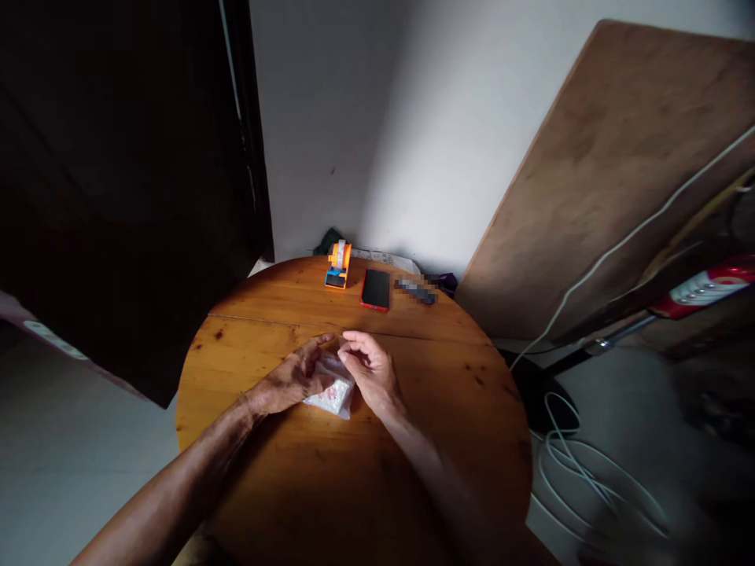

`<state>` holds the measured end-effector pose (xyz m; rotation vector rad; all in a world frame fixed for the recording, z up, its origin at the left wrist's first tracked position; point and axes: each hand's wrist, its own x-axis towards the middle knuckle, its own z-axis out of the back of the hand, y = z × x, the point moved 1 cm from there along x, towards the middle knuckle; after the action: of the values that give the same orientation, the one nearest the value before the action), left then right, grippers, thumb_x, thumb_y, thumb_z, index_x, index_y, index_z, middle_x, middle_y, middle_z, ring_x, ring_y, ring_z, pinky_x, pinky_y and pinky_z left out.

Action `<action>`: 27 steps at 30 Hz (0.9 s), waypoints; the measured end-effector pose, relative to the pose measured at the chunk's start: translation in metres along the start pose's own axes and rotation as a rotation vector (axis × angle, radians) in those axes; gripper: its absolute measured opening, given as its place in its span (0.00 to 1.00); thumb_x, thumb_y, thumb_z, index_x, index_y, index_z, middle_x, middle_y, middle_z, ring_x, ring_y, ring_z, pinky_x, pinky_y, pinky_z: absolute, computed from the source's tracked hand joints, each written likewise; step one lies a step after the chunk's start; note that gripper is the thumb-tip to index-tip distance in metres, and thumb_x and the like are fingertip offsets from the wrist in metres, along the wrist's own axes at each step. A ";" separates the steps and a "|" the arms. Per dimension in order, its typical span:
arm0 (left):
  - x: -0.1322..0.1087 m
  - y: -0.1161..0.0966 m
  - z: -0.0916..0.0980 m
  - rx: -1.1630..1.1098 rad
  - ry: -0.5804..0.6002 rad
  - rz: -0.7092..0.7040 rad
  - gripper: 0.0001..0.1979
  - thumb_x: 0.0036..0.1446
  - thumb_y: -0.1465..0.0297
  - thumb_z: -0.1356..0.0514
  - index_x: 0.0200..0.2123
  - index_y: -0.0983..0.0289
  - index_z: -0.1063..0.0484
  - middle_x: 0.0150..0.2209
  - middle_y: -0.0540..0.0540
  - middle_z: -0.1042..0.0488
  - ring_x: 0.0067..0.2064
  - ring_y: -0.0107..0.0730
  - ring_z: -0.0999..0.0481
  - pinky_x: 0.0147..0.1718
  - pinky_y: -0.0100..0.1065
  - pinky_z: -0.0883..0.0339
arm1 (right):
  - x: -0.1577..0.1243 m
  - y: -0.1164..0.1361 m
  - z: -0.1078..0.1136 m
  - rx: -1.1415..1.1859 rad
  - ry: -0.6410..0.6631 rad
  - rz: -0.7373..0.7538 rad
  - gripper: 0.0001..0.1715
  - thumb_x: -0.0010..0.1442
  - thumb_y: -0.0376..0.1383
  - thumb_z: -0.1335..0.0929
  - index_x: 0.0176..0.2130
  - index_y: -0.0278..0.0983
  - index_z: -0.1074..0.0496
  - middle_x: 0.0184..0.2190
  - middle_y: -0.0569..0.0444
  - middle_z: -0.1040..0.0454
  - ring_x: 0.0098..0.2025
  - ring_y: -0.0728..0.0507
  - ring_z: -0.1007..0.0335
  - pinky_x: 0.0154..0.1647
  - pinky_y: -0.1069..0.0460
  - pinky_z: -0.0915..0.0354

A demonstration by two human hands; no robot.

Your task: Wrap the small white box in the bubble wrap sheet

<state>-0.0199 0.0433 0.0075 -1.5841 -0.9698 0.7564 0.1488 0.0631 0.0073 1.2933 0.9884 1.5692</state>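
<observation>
We note a clear plastic packet (pixel 333 397) with white contents and red print, above the round, varnished wooden table (pixel 448 409). Left hand (pixel 295 376): clamped on its left side. Right hand (pixel 373 369): thumb near forefinger at its upper edge; we cannot tell whether gripping. Beyond: red-edged black phone (pixel 376 289), orange-and-blue tape dispenser (pixel 336 277).

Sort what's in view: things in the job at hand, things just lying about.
In use:
clear plastic bag, between left hand and right hand
round wooden table

Apparently lying about, untouched:
orange tape dispenser
red-edged smartphone
brown board
</observation>
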 end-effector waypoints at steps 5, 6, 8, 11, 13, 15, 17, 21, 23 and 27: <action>0.000 -0.002 0.000 0.020 -0.020 0.025 0.43 0.49 0.63 0.29 0.64 0.60 0.46 0.47 0.60 0.29 0.43 0.34 0.29 0.40 0.33 0.36 | -0.002 0.009 0.001 0.035 0.003 -0.007 0.17 0.54 0.36 0.32 0.45 0.39 0.30 0.32 0.55 0.23 0.32 0.47 0.27 0.35 0.52 0.30; 0.000 -0.002 0.000 0.030 -0.021 0.031 0.43 0.49 0.62 0.29 0.64 0.60 0.46 0.46 0.59 0.29 0.42 0.34 0.29 0.39 0.33 0.36 | -0.003 0.010 0.001 0.036 0.003 -0.001 0.17 0.54 0.36 0.32 0.45 0.40 0.30 0.32 0.55 0.23 0.31 0.47 0.27 0.33 0.52 0.30; 0.001 -0.001 0.001 0.053 -0.026 0.039 0.43 0.50 0.62 0.30 0.64 0.60 0.47 0.45 0.58 0.29 0.40 0.33 0.29 0.38 0.33 0.37 | -0.004 0.010 -0.001 0.031 0.008 0.021 0.16 0.55 0.35 0.33 0.45 0.40 0.30 0.30 0.56 0.24 0.29 0.48 0.29 0.30 0.53 0.31; 0.003 0.002 0.004 0.064 -0.040 0.041 0.43 0.50 0.61 0.30 0.64 0.61 0.47 0.43 0.57 0.28 0.38 0.32 0.30 0.36 0.33 0.38 | -0.007 0.009 -0.003 0.011 0.023 0.068 0.16 0.56 0.35 0.34 0.46 0.41 0.30 0.30 0.57 0.25 0.29 0.49 0.29 0.30 0.54 0.32; 0.004 0.003 0.004 0.061 -0.046 0.039 0.43 0.50 0.60 0.30 0.64 0.62 0.46 0.41 0.56 0.28 0.36 0.30 0.30 0.34 0.32 0.39 | -0.010 0.010 -0.004 -0.018 0.034 0.104 0.16 0.57 0.34 0.34 0.46 0.41 0.30 0.30 0.57 0.25 0.29 0.49 0.29 0.31 0.54 0.31; 0.005 0.003 0.004 0.065 -0.043 0.037 0.43 0.49 0.58 0.30 0.63 0.64 0.45 0.38 0.55 0.28 0.34 0.30 0.31 0.32 0.31 0.40 | -0.012 0.012 -0.003 -0.062 0.046 0.144 0.15 0.57 0.33 0.35 0.46 0.41 0.29 0.30 0.57 0.24 0.30 0.48 0.28 0.32 0.54 0.30; 0.005 0.002 0.004 0.090 -0.055 0.040 0.42 0.49 0.57 0.30 0.62 0.65 0.44 0.36 0.54 0.28 0.33 0.29 0.31 0.30 0.31 0.42 | -0.014 0.014 -0.003 -0.124 0.060 0.192 0.15 0.58 0.32 0.35 0.46 0.41 0.28 0.31 0.57 0.24 0.31 0.48 0.27 0.35 0.52 0.29; 0.004 0.001 0.003 0.128 -0.084 0.035 0.37 0.50 0.56 0.31 0.59 0.65 0.39 0.42 0.58 0.27 0.37 0.33 0.29 0.35 0.33 0.39 | -0.017 0.018 -0.001 -0.288 0.064 0.305 0.15 0.59 0.30 0.35 0.45 0.42 0.27 0.32 0.55 0.22 0.36 0.45 0.24 0.44 0.48 0.29; 0.004 -0.001 0.002 0.124 -0.089 0.029 0.34 0.50 0.56 0.31 0.56 0.65 0.36 0.44 0.59 0.26 0.40 0.35 0.28 0.39 0.35 0.38 | -0.019 0.020 0.000 -0.370 0.062 0.350 0.14 0.61 0.31 0.35 0.45 0.42 0.26 0.33 0.54 0.21 0.38 0.43 0.24 0.46 0.46 0.30; 0.002 -0.007 0.003 0.140 -0.049 0.036 0.26 0.52 0.57 0.32 0.50 0.64 0.30 0.44 0.58 0.25 0.43 0.37 0.28 0.43 0.37 0.37 | -0.021 0.025 0.003 -0.480 0.086 0.439 0.13 0.63 0.30 0.36 0.44 0.43 0.25 0.36 0.53 0.19 0.40 0.42 0.23 0.46 0.45 0.30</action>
<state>-0.0227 0.0466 0.0140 -1.4704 -0.9058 0.8731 0.1511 0.0355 0.0243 1.1482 0.3405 2.0529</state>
